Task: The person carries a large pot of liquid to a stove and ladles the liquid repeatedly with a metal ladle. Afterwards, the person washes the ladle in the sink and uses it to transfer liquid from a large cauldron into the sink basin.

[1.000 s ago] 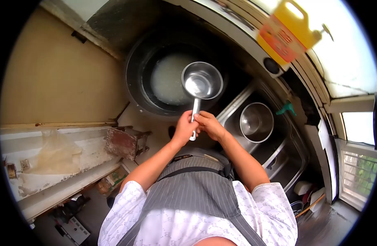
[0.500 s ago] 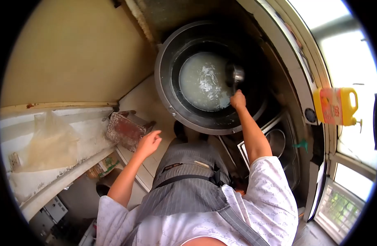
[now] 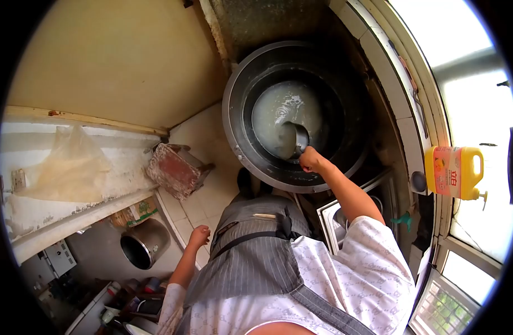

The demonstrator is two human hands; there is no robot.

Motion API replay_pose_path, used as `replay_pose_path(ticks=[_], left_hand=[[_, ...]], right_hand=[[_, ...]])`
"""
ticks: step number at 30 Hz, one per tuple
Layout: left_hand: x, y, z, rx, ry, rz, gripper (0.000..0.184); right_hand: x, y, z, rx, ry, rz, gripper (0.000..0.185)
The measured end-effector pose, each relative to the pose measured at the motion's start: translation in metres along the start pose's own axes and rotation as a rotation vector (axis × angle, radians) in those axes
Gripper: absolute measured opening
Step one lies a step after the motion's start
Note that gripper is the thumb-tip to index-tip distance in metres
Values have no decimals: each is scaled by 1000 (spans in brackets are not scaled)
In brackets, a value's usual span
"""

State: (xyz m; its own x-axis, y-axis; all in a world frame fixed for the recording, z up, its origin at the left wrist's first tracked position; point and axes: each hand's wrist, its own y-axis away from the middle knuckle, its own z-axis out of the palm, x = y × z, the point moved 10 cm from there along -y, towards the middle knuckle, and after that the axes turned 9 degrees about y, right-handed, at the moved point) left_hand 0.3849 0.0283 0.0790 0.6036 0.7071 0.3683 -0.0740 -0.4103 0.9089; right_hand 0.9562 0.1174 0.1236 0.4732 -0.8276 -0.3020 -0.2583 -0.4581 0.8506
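Note:
Below and ahead of me stands a large dark tub (image 3: 229, 120) with cloudy, whitish liquid (image 3: 267, 114) in its bottom. My right hand (image 3: 311, 160) grips the handle of a metal ladle (image 3: 301, 138) over the near side of the tub. The ladle's bowl is tilted and dips at the liquid's surface; how deep it sits I cannot tell. Beside my apron, on the left, my left hand (image 3: 199, 235) hangs with its fingers curled and nothing visible in them. It is apart from the tub.
A worn reddish stool (image 3: 175, 170) stands on the tiled floor at left. Behind it is a ledge with a plastic sheet (image 3: 69, 167); a metal pot (image 3: 145, 244) lies lower. At right are a metal sink (image 3: 329, 215) and a yellow jug (image 3: 453, 173) by the window.
The ladle has moved from the tub's right side toward its near middle, into the liquid, with my right hand. My left hand has dropped back toward my body, its fingers now curled.

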Motion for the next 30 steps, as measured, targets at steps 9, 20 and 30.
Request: replay_pose_path(ticks=[9,20,30], left_hand=[[14,2,27,38,290,60,36],[2,20,28,59,190,103,31],[23,11,41,43,158,159,28]], right_hand=[[-102,-15,-26,-188,-636,-146,10],[9,-60,-126,801,408,-167,13],[22,-50,-2,-339,61,-22,13]])
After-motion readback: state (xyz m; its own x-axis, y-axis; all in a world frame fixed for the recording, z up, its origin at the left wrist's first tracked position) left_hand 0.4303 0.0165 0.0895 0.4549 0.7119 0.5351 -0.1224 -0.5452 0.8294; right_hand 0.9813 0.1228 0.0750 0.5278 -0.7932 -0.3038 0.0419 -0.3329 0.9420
